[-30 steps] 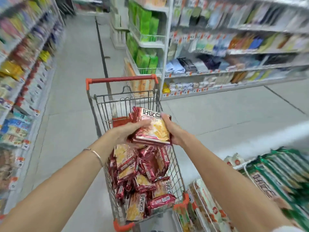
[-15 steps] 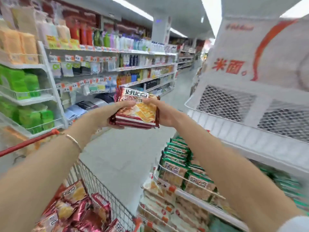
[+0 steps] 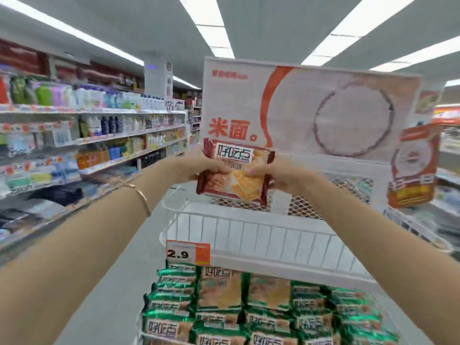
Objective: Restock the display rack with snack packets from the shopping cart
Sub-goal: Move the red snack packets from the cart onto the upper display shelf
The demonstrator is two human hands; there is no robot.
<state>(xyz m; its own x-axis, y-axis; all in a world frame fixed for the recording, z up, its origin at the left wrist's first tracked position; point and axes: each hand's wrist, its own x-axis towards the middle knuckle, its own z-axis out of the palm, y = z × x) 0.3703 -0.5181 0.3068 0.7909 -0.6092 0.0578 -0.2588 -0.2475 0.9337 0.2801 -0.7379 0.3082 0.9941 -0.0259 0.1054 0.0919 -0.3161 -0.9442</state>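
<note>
Gripping snack packet (image 3: 236, 191) over rack basket (image 3: 251, 236)

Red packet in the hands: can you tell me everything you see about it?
The red packet is a shiny dark-red wrapper, like plastic foil, with a white label of dark characters on top and pictured yellow crackers below. It is held upright, front toward the camera, slightly tilted, over the white basket. The left hand grips its left edge and the right hand its right, fingers curled onto the front.
</note>
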